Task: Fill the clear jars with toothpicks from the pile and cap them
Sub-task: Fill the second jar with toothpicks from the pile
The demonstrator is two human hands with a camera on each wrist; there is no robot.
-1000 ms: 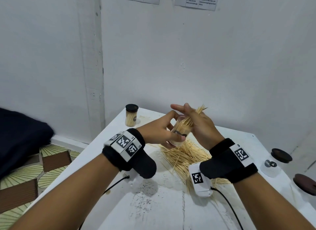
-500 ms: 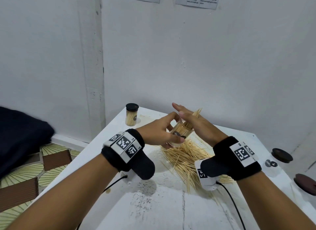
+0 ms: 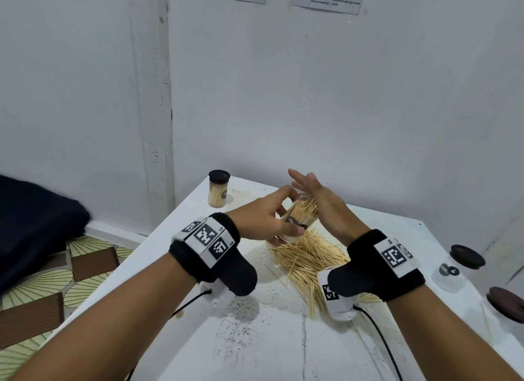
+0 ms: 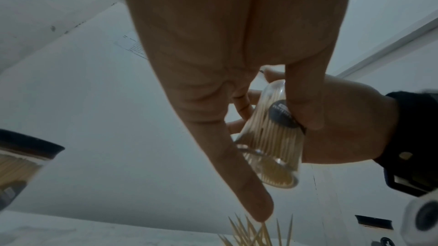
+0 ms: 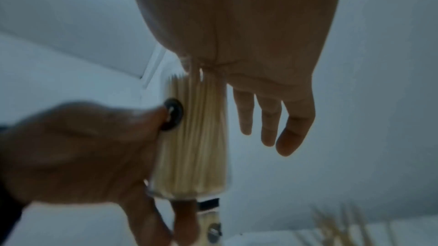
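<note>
My left hand (image 3: 272,219) grips a clear jar (image 3: 299,220) full of toothpicks, tilted above the pile of toothpicks (image 3: 309,263) on the white table (image 3: 255,346). The jar (image 4: 272,137) has a dark round label and no cap. My right hand (image 3: 314,193) is open with straight fingers, its palm pressing on the toothpick tips at the jar's mouth (image 5: 194,137). A capped jar (image 3: 218,187) full of toothpicks stands at the table's far left corner.
At the right edge stands an empty clear jar (image 3: 449,275) with a dark cap (image 3: 467,256) behind it and another dark cap (image 3: 506,304) nearer me. A dark cloth (image 3: 34,224) lies left of the table over a patterned floor. White walls close the corner.
My right hand let go of the bunch of toothpicks and flattened; the sticks that stood out above the jar are now pushed down inside it. My left hand kept holding the jar.
</note>
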